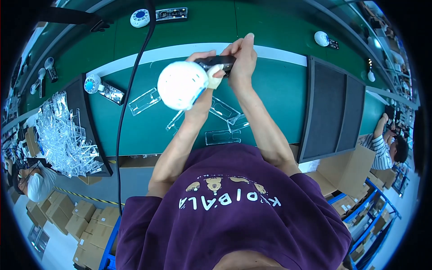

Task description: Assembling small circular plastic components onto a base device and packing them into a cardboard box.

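Both my hands hold one device with a round white head (182, 85) and a dark, narrow body (221, 62), raised above the green bench. My left hand (206, 100) is closed around it beside the head, which hides part of the hand; a pale covering (214, 77) shows near its thumb. At the other end of the dark body, my right hand (243, 63) grips with curled fingers, one digit pointing up and away. Below lie several clear plastic covers, among them one at the left (144, 101), one under my forearms (225, 110) and one near my body (222, 136).
Another white-headed device (93, 84) lies left on the bench. A dark tray (104, 155) bears a heap of clear covers (67, 135); a black tray (333, 108) stands right. A black cable (123, 108) hangs down left. More devices (140, 18) lie on the far green strip. People sit at both sides.
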`<state>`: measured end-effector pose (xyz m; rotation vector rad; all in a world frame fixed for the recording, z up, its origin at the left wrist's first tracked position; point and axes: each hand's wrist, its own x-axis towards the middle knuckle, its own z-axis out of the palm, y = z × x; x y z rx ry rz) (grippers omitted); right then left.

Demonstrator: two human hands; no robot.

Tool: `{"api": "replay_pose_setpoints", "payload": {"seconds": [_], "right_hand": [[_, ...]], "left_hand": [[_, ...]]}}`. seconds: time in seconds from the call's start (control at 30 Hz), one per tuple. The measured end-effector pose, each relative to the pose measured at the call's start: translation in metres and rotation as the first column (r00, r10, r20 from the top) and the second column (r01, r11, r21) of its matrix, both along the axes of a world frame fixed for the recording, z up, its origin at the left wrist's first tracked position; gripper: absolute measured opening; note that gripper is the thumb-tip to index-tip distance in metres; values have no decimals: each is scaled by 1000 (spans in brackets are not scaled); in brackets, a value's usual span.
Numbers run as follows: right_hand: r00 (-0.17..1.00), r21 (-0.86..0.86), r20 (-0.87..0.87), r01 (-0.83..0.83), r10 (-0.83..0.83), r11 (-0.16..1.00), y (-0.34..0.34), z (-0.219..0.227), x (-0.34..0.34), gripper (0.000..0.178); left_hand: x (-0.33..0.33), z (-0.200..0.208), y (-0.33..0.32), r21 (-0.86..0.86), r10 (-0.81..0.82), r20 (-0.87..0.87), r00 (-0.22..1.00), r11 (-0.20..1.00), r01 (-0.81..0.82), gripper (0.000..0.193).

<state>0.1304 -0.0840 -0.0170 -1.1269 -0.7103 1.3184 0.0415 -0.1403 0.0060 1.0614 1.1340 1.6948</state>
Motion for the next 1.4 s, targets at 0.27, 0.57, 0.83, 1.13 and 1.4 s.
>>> {"api": "replay_pose_setpoints", "payload": {"seconds": [0.27, 0.57, 0.83, 1.13, 1.4], "right_hand": [[953, -106, 303, 17, 16, 994, 56, -34, 7, 47], [598, 57, 792, 126, -122, 990, 165, -86, 66, 34], [291, 218, 957, -736, 9, 641, 85, -36, -18, 18], [-316, -422, 884, -856, 344, 300, -77, -35, -185, 58], [-135, -246, 949, -880, 283, 405, -61, -31, -109, 33]], "left_hand": [[2, -34, 91, -206, 255, 142, 956, 953, -224, 15], [-147, -45, 35, 129, 501, -803, 321, 674, -728, 55], [-325, -91, -32, -483, 604, -534, 591, 356, -800, 99], [-309, -82, 19, -215, 405, -724, 559, 638, -740, 35], [-270, -56, 10, -215, 561, -187, 807, 778, -590, 61]]}}
